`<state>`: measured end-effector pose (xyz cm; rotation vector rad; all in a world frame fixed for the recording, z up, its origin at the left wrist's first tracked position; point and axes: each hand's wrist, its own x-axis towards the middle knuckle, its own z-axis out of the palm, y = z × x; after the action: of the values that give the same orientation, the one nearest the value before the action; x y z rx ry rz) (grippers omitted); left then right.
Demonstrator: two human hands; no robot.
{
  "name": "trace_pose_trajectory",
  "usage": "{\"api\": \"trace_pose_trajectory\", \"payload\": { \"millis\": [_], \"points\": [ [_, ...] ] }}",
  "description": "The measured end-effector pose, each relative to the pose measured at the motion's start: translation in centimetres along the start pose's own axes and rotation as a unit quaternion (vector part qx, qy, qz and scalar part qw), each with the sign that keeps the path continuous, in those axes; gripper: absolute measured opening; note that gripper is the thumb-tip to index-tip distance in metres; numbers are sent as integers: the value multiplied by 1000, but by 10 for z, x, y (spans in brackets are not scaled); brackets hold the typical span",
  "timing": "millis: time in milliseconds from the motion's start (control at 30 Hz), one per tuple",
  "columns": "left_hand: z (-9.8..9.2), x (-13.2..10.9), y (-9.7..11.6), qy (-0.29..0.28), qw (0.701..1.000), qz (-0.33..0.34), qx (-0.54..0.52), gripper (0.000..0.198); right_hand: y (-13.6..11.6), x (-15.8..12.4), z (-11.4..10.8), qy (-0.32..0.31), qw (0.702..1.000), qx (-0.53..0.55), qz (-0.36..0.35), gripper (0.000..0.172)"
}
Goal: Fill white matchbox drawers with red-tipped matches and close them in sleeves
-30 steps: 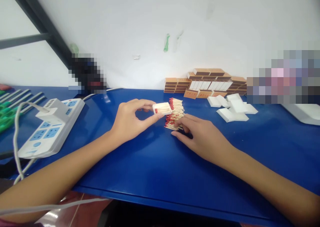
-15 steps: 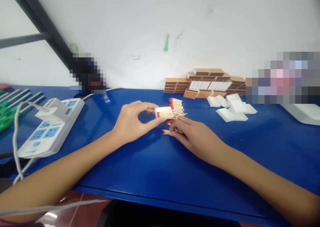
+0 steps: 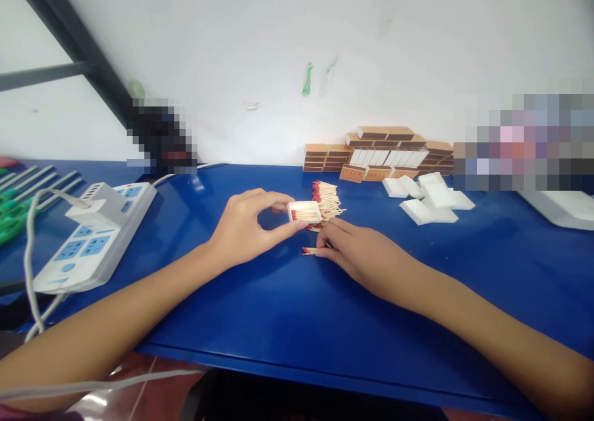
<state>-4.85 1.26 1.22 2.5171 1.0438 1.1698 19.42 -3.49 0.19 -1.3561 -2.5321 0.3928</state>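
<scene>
My left hand (image 3: 250, 226) grips a small white matchbox tray (image 3: 304, 205) by its ends, thumb in front and fingers behind. Several red-tipped matches lie along the front part of this tray, heads to the left. Between the thumb and fingertips of my right hand (image 3: 355, 247) is a little bunch of matches (image 3: 310, 251), their red heads pointing left, just in front of the tray. A loose heap of matches (image 3: 327, 193) lies on the table behind both hands, partly covered by the tray and my right fingers.
Orange-brown matchboxes (image 3: 386, 134) are stacked against the wall. White empty trays (image 3: 434, 199) lie piled at the right. A white power strip (image 3: 99, 247) with a plugged-in charger and cables is on the left of the blue table (image 3: 260, 322), beside green-handled tools (image 3: 16, 207).
My right hand has shifted very slightly, and the matches in it sit closer together and a little lower. The left hand still holds the tray in nearly the same place.
</scene>
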Motion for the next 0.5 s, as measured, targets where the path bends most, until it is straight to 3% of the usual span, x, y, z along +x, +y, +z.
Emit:
{"api": "trace_pose_trajectory", "payload": {
  "millis": [233, 500],
  "points": [
    [0, 0, -5, -12, 1000, 2, 27, 29, 8, -6, -11, -6, 1000, 8, 1, 17],
    [6, -7, 2, -80, 996, 40, 8, 37, 14, -6, -18, 113, 994, -2, 2, 14]
  ]
}}
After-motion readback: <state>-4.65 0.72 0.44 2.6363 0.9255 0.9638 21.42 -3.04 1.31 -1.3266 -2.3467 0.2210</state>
